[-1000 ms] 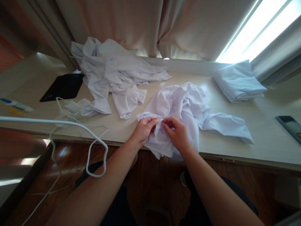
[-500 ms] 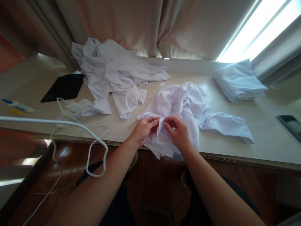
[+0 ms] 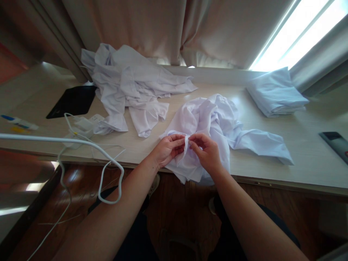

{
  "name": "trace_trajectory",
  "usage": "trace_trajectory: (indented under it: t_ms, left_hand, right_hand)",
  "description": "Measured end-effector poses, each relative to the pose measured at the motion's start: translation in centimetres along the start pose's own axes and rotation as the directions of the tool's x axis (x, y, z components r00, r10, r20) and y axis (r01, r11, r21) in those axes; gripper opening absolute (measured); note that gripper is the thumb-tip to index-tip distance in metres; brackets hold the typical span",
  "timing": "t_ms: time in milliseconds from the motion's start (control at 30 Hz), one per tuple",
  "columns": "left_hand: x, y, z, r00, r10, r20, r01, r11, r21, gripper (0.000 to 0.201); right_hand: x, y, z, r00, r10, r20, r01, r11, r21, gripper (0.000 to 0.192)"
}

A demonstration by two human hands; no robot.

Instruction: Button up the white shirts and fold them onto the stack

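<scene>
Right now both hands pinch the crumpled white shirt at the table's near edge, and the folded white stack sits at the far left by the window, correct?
Not quite. The head view shows the folded white stack at the far right; both hands do pinch the crumpled white shirt.

The white garment (image 3: 206, 123) I pinch is thin, matt, creased cloth. My table (image 3: 304, 145) is pale wood-grain laminate with a soft sheen. The cable (image 3: 81, 143) looks like smooth white plastic; the phone (image 3: 335, 141) has a glossy dark face.
</scene>
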State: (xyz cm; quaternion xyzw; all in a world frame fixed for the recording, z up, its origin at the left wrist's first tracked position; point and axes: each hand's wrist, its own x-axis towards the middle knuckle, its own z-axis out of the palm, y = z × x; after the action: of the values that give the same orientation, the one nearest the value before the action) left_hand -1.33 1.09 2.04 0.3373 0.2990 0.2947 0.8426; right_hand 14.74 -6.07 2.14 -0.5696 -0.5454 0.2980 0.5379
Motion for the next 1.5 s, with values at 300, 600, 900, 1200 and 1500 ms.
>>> trace_trajectory:
  t_ms: [300,600,900,1200,1500]
  left_hand:
    - [0.2,-0.4,-0.1,1.000,-0.017,-0.017,0.017,1.000,-0.023,0.028]
    - [0.6,-0.7,-0.2,1.000,-0.011,0.010,0.012,0.999,-0.037,0.026]
    - [0.7,-0.8,-0.3,0.999,-0.032,-0.008,0.032,0.999,0.008,0.026]
    - [0.8,-0.9,-0.1,0.999,-0.054,0.001,0.054,0.998,0.024,0.024]
    - [1.0,-1.3,0.1,0.998,-0.049,-0.040,0.049,0.999,-0.017,0.023]
  right_hand:
    - [0.1,0.4,-0.4,1.000,0.015,0.024,-0.015,1.000,0.017,0.016]
    - [0.2,0.5,-0.6,0.999,0.023,0.026,-0.023,1.000,0.021,0.015]
    - [0.3,0.6,-0.6,0.999,0.043,-0.002,-0.043,0.999,0.032,0.013]
    - [0.1,0.6,-0.5,0.999,0.016,-0.029,-0.018,0.999,-0.049,0.013]
    - [0.0,1.1,-0.2,0.998,-0.027,-0.064,0.015,0.982,-0.186,0.015]
